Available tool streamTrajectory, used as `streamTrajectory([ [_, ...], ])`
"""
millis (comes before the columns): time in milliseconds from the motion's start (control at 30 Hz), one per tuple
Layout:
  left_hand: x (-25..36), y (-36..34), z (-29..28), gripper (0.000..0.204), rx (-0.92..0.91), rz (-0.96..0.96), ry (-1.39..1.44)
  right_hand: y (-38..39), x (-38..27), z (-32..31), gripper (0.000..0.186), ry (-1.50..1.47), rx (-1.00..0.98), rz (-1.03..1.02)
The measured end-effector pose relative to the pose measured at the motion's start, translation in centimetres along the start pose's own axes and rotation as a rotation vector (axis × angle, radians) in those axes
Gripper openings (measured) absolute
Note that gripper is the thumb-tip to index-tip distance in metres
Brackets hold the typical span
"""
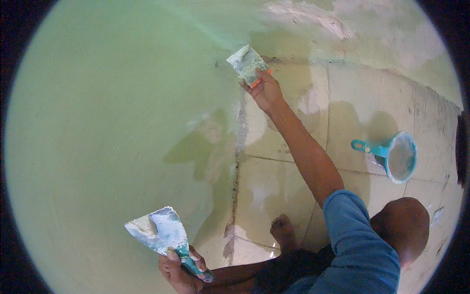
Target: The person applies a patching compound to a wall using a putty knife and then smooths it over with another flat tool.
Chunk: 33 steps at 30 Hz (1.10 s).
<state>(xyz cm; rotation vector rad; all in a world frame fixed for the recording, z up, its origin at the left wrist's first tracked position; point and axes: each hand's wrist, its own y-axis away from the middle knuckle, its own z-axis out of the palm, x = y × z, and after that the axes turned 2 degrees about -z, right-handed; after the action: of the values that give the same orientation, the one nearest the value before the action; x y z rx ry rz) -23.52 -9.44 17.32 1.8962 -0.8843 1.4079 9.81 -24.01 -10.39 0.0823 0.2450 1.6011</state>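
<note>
My left hand (pixel 178 274), low in the view, is wrapped round the teal handle of a putty knife (pixel 164 230). Its wide blade points up and left and carries a lump of whitish paste. Stretched far forward, my right hand (pixel 266 91) grips a flat scraper (pixel 247 62) by its orange edge. Whitish paste coats that blade too. The scraper is over the pale green wall (pixel 107 122), near the corner where wall and floor meet. Whether its blade touches the wall, I cannot tell.
On the tiled floor (pixel 289 176) at the right stands a teal dipper (pixel 402 157) with a looped handle and greyish contents. My bare foot (pixel 283 229) rests near the dark wall joint. A rough whitish patch (pixel 313 19) marks the wall at the top.
</note>
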Motion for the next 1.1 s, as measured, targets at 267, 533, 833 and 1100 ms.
streamTrajectory([
  [267, 0.3, 0.0, -0.4, 0.026, -0.015, -0.019, 0.024, -1.6, 4.3, 2.7, 0.031, -0.085, -0.280, 0.092],
  [533, 0.6, 0.4, 0.3, 0.026, 0.109, -0.049, -0.027, -0.6, 5.6, 5.6, 0.042, 0.129, -0.281, 0.028],
  [833, 1.0, 0.6, 0.8, 0.027, 0.019, -0.050, -0.032, 0.1, 4.6, 4.8, 0.045, 0.202, -0.305, 0.041],
  [1100, 2.2, 0.8, 2.2, 0.031, -0.184, -0.224, 0.066, 8.3, -1.2, 8.8, 0.047, 0.083, -0.357, 0.186],
])
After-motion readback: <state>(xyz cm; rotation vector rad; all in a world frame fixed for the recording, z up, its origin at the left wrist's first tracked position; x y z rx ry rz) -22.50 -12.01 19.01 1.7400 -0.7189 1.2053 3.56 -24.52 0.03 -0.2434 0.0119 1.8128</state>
